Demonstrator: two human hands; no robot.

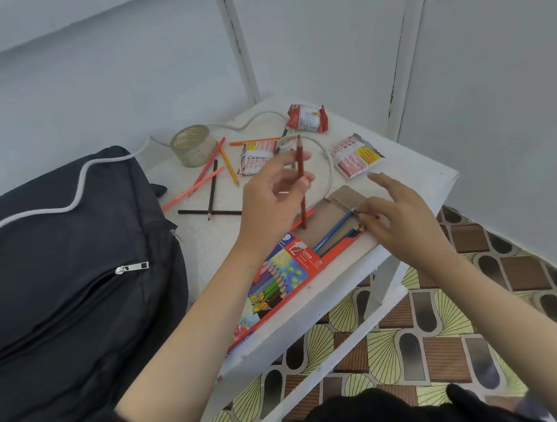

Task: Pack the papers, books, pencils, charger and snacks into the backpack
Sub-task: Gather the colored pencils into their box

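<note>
You are facing a table (424, 177), with the backpack (64, 270) lying at its left side. The pencil box (290, 268) is sitting at the near edge, with pencils (333, 230) lying inside. Loose pencils (212, 188), a tape roll (191, 146) and snack packets (258, 153) are lying behind it.

A large white "12" and the word "Luna" are printed on the red panel of the pencil box (283, 275) lying on the counter (414, 171). Smaller lines beneath are illegible. The print on the snack packets (356, 155) is too blurred to be read.
</note>
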